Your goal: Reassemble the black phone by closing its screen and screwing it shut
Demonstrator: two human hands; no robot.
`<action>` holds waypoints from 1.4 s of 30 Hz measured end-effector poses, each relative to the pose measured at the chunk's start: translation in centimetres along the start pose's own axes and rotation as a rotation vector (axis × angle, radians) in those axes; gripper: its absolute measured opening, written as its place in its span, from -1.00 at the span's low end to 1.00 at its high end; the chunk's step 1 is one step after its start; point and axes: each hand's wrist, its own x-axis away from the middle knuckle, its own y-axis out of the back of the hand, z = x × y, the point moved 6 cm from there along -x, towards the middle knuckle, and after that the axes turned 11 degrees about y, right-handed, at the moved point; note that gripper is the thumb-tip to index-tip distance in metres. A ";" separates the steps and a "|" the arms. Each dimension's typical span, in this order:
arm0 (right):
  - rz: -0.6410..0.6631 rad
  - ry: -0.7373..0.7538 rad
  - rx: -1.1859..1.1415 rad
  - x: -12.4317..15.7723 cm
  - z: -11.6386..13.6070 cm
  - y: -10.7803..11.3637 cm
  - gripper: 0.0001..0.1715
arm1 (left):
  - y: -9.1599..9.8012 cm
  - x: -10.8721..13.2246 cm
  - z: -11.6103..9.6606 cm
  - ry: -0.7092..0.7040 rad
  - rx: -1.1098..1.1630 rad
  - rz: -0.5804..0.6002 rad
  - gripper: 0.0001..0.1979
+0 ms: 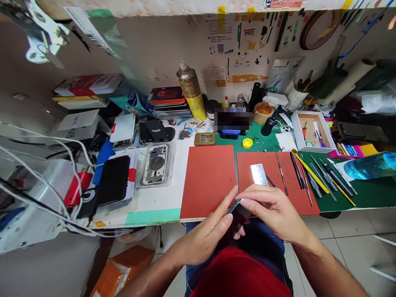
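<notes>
A dark smartphone (pixel 240 215), tilted, is held between my hands just off the front edge of the bench. My left hand (pixel 208 234) grips its left side, with the thumb against the screen and the fingers along the edge and behind. At the upper right corner, my right hand (pixel 272 207) pinches the phone's edge between thumb and fingers. Beyond my right fingers a shiny metal plate (pixel 258 173) lies on the right red-brown mat (pixel 247 161). A second red-brown mat (pixel 208 177) lies to its left.
Tweezers, a yellow brush (pixel 309 171) and several slim tools lie at the right. Behind stand a white tray (pixel 329 136), a yellow spray can (pixel 192 90) and a tape roll (pixel 262 112). At left are a boxed phone part (pixel 156 165), a black phone (pixel 113 180) and loose white cables (pixel 63 142).
</notes>
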 end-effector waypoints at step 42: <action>-0.174 0.015 0.179 1.4 -0.3 1.3 -0.68 | 0.0 -0.2 -1.9 0.003 0.218 0.049 -0.21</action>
